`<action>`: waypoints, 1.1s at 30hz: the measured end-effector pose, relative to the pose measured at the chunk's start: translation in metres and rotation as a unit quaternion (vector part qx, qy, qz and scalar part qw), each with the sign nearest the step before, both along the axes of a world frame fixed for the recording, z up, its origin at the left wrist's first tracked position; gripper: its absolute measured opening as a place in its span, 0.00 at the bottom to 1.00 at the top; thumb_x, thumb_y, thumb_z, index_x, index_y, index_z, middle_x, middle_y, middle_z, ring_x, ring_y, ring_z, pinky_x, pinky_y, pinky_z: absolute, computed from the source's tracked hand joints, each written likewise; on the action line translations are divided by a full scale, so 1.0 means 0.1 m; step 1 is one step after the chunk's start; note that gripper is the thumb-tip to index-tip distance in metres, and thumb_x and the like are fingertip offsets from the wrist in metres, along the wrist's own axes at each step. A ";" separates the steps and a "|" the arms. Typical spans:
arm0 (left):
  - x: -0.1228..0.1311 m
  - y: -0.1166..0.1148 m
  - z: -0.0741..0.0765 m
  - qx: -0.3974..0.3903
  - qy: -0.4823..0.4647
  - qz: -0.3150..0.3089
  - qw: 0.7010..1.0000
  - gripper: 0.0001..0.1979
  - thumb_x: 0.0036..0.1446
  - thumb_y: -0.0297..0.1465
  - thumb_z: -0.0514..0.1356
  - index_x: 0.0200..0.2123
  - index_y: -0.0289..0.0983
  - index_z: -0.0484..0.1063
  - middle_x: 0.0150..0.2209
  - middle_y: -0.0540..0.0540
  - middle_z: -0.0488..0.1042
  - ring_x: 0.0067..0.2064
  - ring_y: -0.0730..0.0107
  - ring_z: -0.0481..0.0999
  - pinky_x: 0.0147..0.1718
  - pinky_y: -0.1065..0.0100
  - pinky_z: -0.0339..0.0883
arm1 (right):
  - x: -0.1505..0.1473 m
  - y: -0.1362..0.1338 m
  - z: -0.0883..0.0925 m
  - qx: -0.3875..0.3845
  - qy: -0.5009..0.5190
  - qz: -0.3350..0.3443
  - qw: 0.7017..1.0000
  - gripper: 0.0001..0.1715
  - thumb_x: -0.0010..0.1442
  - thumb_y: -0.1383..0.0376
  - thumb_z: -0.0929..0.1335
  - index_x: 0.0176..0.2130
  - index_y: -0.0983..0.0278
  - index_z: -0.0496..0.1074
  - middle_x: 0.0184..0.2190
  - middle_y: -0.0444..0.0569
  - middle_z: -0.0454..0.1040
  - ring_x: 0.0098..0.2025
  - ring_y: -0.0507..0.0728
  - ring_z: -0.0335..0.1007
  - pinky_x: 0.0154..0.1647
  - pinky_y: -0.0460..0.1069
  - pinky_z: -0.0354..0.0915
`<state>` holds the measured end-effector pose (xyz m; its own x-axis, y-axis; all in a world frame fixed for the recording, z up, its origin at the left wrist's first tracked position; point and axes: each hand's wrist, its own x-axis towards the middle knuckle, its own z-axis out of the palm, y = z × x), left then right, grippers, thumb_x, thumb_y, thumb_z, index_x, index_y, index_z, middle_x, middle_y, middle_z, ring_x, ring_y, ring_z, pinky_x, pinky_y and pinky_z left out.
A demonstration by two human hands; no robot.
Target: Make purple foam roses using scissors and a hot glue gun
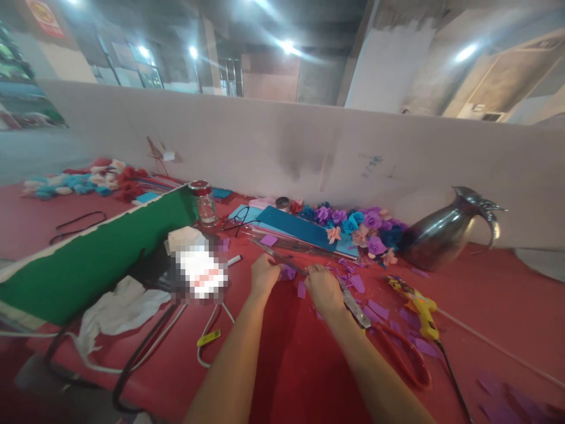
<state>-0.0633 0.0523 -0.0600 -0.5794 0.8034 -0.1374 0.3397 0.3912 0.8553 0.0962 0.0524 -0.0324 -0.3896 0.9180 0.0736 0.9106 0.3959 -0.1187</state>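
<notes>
Tabletop (pixel 286 365) red under purple scraps (pixel 378 310); pale partition (pixel 229 138) behind

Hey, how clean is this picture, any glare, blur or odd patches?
Head view: ceiling lights flare into streaks; the metal pitcher carries bright reflections; a pixelated patch hides what lies beneath; the purple scraps at lower right look blurred; the red tabletop darkens between the forearms.

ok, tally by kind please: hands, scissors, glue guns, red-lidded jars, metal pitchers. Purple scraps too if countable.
Left hand and right hand: 2
Red-handled scissors: 1
Yellow glue gun: 1
Red-lidded jar: 1
Metal pitcher: 1
Total: 6
Purple scraps overlap and blur; no reliable count, so left out.
</notes>
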 end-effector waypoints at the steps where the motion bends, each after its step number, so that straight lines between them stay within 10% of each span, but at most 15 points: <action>1: -0.02 -0.01 0.01 0.003 0.004 0.012 1.000 0.07 0.42 0.29 0.62 0.28 0.39 0.67 0.18 0.52 0.70 0.22 0.69 0.72 0.24 0.71 0.63 | 0.01 -0.01 0.00 -0.001 0.001 0.006 1.000 0.13 0.59 0.73 0.61 0.41 0.68 0.71 0.42 0.57 0.73 0.44 0.57 0.71 0.40 0.46 0.63; 8: -0.22 -0.09 0.23 0.085 0.110 0.107 0.984 0.11 0.45 0.22 0.55 0.34 0.38 0.68 0.34 0.47 0.74 0.38 0.67 0.73 0.37 0.68 0.64 | 0.10 -0.05 0.03 -0.004 0.004 -0.004 1.000 0.16 0.56 0.78 0.61 0.40 0.69 0.73 0.39 0.58 0.75 0.42 0.57 0.73 0.40 0.47 0.64; 18: 0.28 -0.22 0.33 -0.003 0.158 -0.300 0.941 0.03 0.44 0.25 0.62 0.25 0.37 0.76 0.26 0.48 0.78 0.32 0.68 0.75 0.32 0.71 0.62 | 0.28 -0.07 0.11 -0.020 0.108 -0.035 0.993 0.14 0.61 0.70 0.61 0.41 0.63 0.74 0.40 0.52 0.77 0.44 0.56 0.73 0.42 0.45 0.63; 33: 0.34 -0.13 0.14 -0.004 0.161 -0.314 0.936 0.09 0.37 0.22 0.66 0.26 0.39 0.73 0.26 0.50 0.73 0.30 0.70 0.71 0.28 0.71 0.59 | 0.77 -0.40 0.04 -0.013 0.363 -0.077 0.928 0.16 0.56 0.68 0.62 0.40 0.62 0.76 0.36 0.48 0.79 0.35 0.56 0.74 0.39 0.48 0.67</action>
